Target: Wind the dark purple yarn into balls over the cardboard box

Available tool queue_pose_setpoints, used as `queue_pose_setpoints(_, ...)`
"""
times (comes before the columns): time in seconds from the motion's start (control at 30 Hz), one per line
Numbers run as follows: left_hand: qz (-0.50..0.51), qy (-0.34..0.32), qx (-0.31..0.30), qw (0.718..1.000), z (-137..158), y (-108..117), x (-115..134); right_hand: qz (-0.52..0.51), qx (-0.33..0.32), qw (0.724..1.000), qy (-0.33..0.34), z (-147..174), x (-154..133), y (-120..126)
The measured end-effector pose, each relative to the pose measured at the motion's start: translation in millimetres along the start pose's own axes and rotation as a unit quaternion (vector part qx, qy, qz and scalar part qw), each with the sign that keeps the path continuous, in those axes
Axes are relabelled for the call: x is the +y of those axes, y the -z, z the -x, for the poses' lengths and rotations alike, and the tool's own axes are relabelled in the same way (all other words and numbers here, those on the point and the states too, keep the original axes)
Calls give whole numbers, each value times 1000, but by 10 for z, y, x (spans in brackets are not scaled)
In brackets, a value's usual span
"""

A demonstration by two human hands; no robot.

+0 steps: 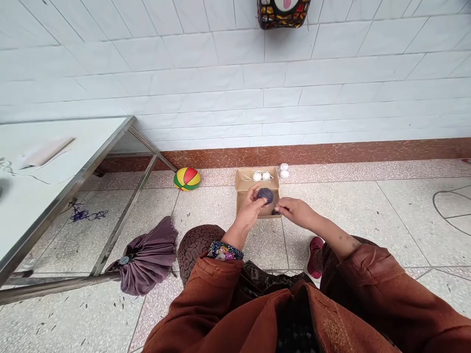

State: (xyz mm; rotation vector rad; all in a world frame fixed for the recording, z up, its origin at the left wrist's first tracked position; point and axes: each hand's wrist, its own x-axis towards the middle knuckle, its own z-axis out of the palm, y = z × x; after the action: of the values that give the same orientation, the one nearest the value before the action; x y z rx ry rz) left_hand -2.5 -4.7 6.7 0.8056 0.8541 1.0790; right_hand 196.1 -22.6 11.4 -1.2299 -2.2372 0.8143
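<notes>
One yarn ball [265,195] is grasped by the left hand [249,208], likely for steadiness; the right hand's [296,212] grip I cannot tell.

Bright, even light, soft shadows

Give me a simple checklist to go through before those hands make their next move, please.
1. Dark yarn ball held: ok, in the left hand.
2. Right hand holding a strand: cannot tell; its fingers are drawn together, details too small.
3. Cardboard box open: ok, lid folded back toward the wall.
4. All white balls inside the lid: not ok; two lie there, two more white balls sit beside the box.
5. Colourful ball apart from the hands: ok.
</notes>
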Motion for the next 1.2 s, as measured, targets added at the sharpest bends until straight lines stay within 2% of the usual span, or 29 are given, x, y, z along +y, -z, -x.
queue_pose_setpoints(0.07,-45,-9,50,998,-33,19,-33,30,-24,997,64,28,-139,90)
queue_pose_setpoints(0.13,-108,-18,57,992,-50,28,-63,41,-20,993,105,-9,-233,198)
queue_pose_setpoints(0.2,-165,-24,12,986,-42,22,-81,35,-3,992,120,-100,-237,288)
queue_pose_setpoints(0.27,-187,-16,-68,980,-10,1,-79,10,20,994,108,-208,-141,329)
queue_pose_setpoints(0.33,-160,-3,-146,976,32,-28,-58,-21,56,995,74,-290,15,307)
queue_pose_setpoints(0.4,-101,4,-188,977,68,-54,-24,-48,85,995,24,-321,174,233)
queue_pose_setpoints(0.47,-47,2,-177,983,83,-65,7,-54,88,994,-23,-301,284,137)
queue_pose_setpoints(0.57,-8,-1,-100,995,53,-42,14,-24,44,998,-40,-212,300,28)
queue_pose_setpoints(0.67,-24,-1,-18,1000,-20,24,-29,-16,-11,1000,21,-123,145,29)
queue_pose_setpoints(0.77,-115,-19,51,992,-81,99,-82,-55,-37,994,91,-114,-88,139)
queue_pose_setpoints(0.83,-182,-27,47,982,-86,129,-107,-71,-23,991,109,-175,-200,234)
queue_pose_setpoints(0.93,-222,-30,-35,974,-29,121,-109,-61,23,992,112,-330,-193,314)
queue_pose_setpoints(1.0,-192,-27,-109,975,28,90,-86,-52,58,992,94,-419,-80,282)
queue_pose_setpoints(1.07,-124,-27,-160,979,70,58,-53,-46,91,994,48,-458,61,188)
queue_pose_setpoints(1.13,-65,-24,-146,987,73,43,-28,-24,90,996,-7,-438,173,75)
queue_pose_setpoints(1.2,-35,-20,-79,996,32,54,-25,9,55,998,-19,-372,215,-7)
